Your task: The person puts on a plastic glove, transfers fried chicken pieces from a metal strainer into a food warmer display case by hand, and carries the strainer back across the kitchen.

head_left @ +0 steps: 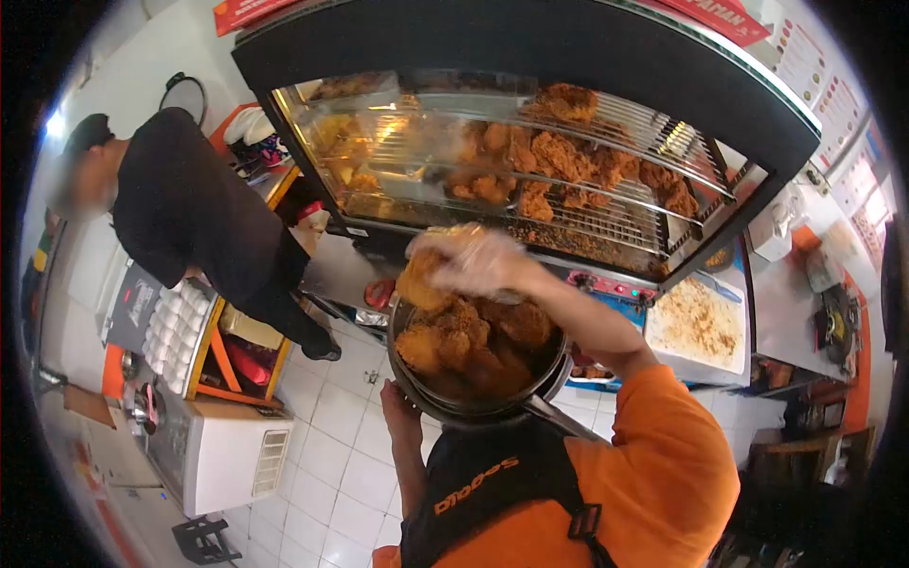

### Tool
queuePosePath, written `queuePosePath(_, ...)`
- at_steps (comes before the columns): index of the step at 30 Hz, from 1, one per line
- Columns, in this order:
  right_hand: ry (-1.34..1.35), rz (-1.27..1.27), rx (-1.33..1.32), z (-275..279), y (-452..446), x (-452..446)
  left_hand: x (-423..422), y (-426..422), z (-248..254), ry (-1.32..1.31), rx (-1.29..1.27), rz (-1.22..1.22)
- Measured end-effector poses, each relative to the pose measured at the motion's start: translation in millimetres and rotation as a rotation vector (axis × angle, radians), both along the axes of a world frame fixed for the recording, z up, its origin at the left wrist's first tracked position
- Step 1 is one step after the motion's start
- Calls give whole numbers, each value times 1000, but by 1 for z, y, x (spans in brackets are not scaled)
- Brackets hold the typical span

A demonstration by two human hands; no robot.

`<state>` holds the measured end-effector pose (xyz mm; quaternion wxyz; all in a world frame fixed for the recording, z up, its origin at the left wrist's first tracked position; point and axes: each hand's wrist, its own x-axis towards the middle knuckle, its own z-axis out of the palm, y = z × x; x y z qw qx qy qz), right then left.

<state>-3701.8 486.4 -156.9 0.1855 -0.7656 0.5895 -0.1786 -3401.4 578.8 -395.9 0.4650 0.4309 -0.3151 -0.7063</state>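
Observation:
My right hand (pixel 481 262), in a clear plastic glove and slightly blurred, grips a piece of fried chicken (pixel 420 284) above a round metal pan (pixel 402 371). Several more browned chicken pieces (pixel 456 339) fill the pan, which is held close against my body. Its long handle (pixel 559 417) points to the lower right. At the pan's left side, my left hand (pixel 400 409) supports it from the outside and below, with the fingers partly hidden. Just beyond the pan stands a glass display warmer (pixel 530 232) with fried chicken (pixel 563 156) on its wire racks.
A person in black (pixel 194 204) stands at the left counter. Egg trays (pixel 175 331) rest on a wooden shelf unit beside a white freezer (pixel 232 459). To the right are a white tub of crumbs (pixel 699 322) and a metal counter (pixel 791 303). White tiles (pixel 322 464) cover the floor.

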Motion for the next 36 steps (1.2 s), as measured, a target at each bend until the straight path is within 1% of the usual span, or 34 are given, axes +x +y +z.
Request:
queuePosePath(1, -186, -30, -162, -2, 8, -22, -1, 1, 7, 71, 69, 25)
queuePosePath(2, -384, -134, -295, 8, 24, -37, -1, -2, 15, 191, 170, 62)
queuePosePath(3, -632, -275, -198, 23, 41, -54, -1, -4, 17, 315, 271, 101)
queuePosePath(4, -566, -478, -242, 26, 49, -78, 1, -3, 6, 144, 124, 4)
queuePosePath(5, -629, -473, -381, 31, 59, -104, 2, -2, -6, -29, -26, -69)
queuePosePath(7, -893, -720, -524, 50, 79, -136, -11, 1, 26, 3, 51, 35)
queuePosePath(8, -961, -813, -551, 63, 86, -148, -14, 2, 35, -93, 24, 27)
queuePosePath(9, -1030, -902, -580, 79, 93, -156, -11, 0, 26, -9, 61, 19)
queuePosePath(11, -1065, -926, -651, 90, 104, -174, -2, -8, 0, 163, 127, 7)
queuePosePath(12, -1115, -976, -699, 93, 104, -181, -3, -9, 2, 149, 153, 12)
queuePosePath(13, -1071, -948, -718, 91, 104, -208, -6, -9, 6, 137, 175, 23)
queuePosePath(14, -686, -976, -702, 83, 109, -242, -6, -7, 10, 123, 196, 45)
queuePosePath(15, -454, -989, -706, 81, 109, -264, -4, -6, -4, 104, 159, 75)
queuePosePath(17, -252, -998, -673, 82, 107, -299, -3, 0, -3, -10, 90, 49)
queuePosePath(19, -155, -1022, -607, 81, 101, -332, -10, 1, 23, -70, 156, 60)
queuePosePath(21, -90, -1045, -538, 78, 86, -354, -6, -5, -9, 61, 197, 14)
queuePosePath(23, -29, -1054, -487, 76, 69, -366, -7, -7, 20, 8, 272, -4)
queuePosePath(24, 0, -1055, -468, 76, 62, -370, -7, -5, 21, 61, 230, -4)
queuePosePath(27, 92, -1025, -449, 80, 39, -366, -8, -6, 20, 49, 246, -9)
queuePosePath(29, 175, -1009, -436, 85, 29, -357, -5, -5, 0, 56, 220, 32)
queuePosePath(31, 245, -1024, -424, 93, 34, -344, -9, 0, 13, 42, 173, 47)
queuePosePath(32, 282, -1034, -407, 100, 29, -337, -5, -6, -2, 73, 218, 7)
queuePosePath(33, 316, -1056, -378, 104, 27, -331, -5, 0, -12, 66, 178, 97)
queuePosePath(35, 352, -1086, -342, 112, 27, -324, -7, 1, -3, 95, 145, 73)
queuePosePath(36, 355, -1088, -334, 114, 22, -320, -8, 1, 11, 81, 172, 58)
